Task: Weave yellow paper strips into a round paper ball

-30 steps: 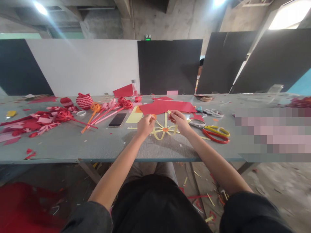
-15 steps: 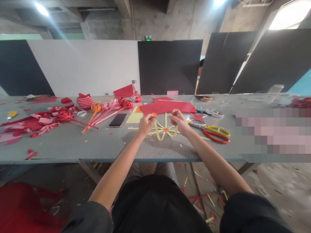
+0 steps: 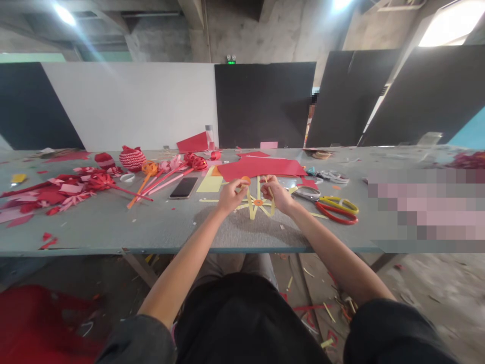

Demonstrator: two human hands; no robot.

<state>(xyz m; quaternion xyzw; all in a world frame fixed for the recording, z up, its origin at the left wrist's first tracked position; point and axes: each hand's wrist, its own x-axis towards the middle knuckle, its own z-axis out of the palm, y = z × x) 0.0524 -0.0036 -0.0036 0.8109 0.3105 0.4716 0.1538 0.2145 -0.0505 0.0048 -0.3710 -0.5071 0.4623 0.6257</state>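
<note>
My left hand [image 3: 230, 196] is pinched on a small orange paper disc [image 3: 246, 180], with pale yellow strip ends running up to it. A little to the right, my right hand [image 3: 279, 193] has its fingers closed around a pale yellow paper strip [image 3: 272, 206] that curves up from below. Under both hands a star of yellow strips lies on the table, joined at an orange paper centre [image 3: 258, 202]. Some strips lie flat and others bend upward. Fingertips hide part of the strip ends.
Scissors with red and yellow handles [image 3: 337, 210] lie right of my hands. Behind are red paper sheets [image 3: 261, 167]. A phone [image 3: 184, 187] and yellow paper [image 3: 209, 181] lie to the left, beyond them red and pink paper flowers [image 3: 100, 179]. The table's front edge [image 3: 261, 249] is near me.
My left hand has shifted slightly right with the orange disc. My right hand has lowered a little, and a yellow strip now rises into its fingers.
</note>
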